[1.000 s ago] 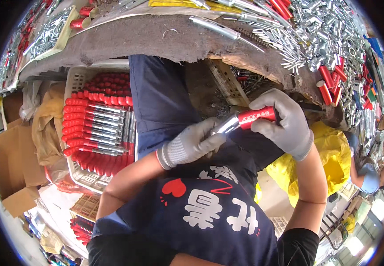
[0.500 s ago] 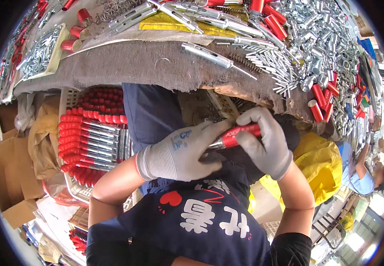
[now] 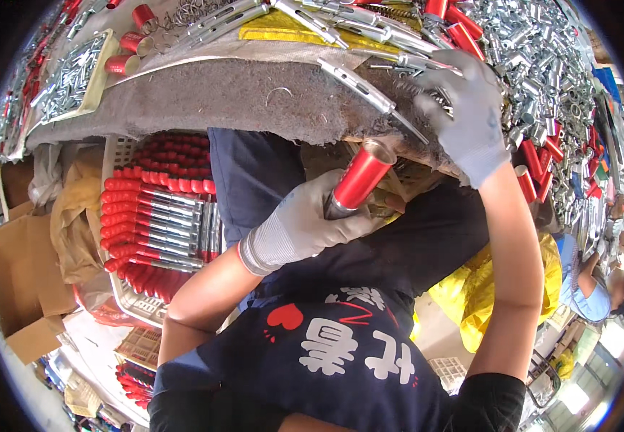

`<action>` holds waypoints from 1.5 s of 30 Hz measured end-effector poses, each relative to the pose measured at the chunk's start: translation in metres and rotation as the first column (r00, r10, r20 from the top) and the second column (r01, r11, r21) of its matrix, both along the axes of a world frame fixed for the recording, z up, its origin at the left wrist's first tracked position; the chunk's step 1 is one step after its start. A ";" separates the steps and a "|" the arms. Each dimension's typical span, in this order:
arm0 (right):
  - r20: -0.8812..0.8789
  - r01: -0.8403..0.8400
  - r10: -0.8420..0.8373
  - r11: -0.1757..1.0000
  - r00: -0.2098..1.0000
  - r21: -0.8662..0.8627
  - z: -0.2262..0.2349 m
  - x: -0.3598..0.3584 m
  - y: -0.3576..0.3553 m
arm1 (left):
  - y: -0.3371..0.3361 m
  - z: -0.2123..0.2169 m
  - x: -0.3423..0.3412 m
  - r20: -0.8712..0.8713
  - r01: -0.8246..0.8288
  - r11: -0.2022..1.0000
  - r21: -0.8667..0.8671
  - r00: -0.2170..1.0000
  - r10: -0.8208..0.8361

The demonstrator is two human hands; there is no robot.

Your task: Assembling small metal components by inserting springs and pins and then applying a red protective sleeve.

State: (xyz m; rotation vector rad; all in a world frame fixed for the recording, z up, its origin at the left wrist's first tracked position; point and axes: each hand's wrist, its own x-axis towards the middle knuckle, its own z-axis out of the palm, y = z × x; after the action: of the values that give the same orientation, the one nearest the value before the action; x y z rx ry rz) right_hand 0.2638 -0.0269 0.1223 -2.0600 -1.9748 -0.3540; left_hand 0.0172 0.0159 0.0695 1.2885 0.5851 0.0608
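My left hand (image 3: 308, 225), in a grey-white knit glove, is wrapped round a red metal sleeve (image 3: 364, 173) in front of my lap. The sleeve tilts up to the right, its open silver-rimmed end facing upward. Silver metal shows at its lower end, partly hidden by my fingers. My gloved right hand (image 3: 467, 115) reaches over the bench with thumb and fingers apart. Small metal pieces and part of a dark coil spring show at its fingertips. Close by on the left lies a slotted silver tube (image 3: 359, 85) with a thin rod out of its end.
A tray of small pins (image 3: 74, 79) stands at the bench's left. Loose silver fittings (image 3: 528, 65) heap up at the right, near red sleeves (image 3: 531, 160). Below the bench edge, a white crate (image 3: 121, 291) holds red-handled tools (image 3: 161, 223). Another person (image 3: 589, 288) sits far right.
My right hand has let go of the red sleeve and moved up to the bench by the spring. My left hand now holds the sleeve alone, its open end turned upward.
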 end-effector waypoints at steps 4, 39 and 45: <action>-0.746 0.068 -0.106 0.994 0.657 -0.081 0.020 -0.022 -0.047 | -0.001 0.000 -0.007 0.050 0.051 0.992 -0.117 0.998 -0.046; -0.715 0.760 -0.624 0.285 -0.315 -0.584 -0.103 0.076 -0.391 | -0.103 -0.013 0.042 -0.061 0.189 0.829 0.526 0.981 -0.185; -0.825 0.715 -0.164 0.429 -0.540 -0.553 -0.145 0.089 -0.421 | -0.110 -0.015 0.035 -0.058 0.089 0.863 0.497 0.996 -0.069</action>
State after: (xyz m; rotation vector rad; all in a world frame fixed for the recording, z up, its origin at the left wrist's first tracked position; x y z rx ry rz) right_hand 0.3532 -0.4480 -0.0229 -1.6414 0.3995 0.6030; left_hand 0.0525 -0.0939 0.0546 1.8233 0.5673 0.1268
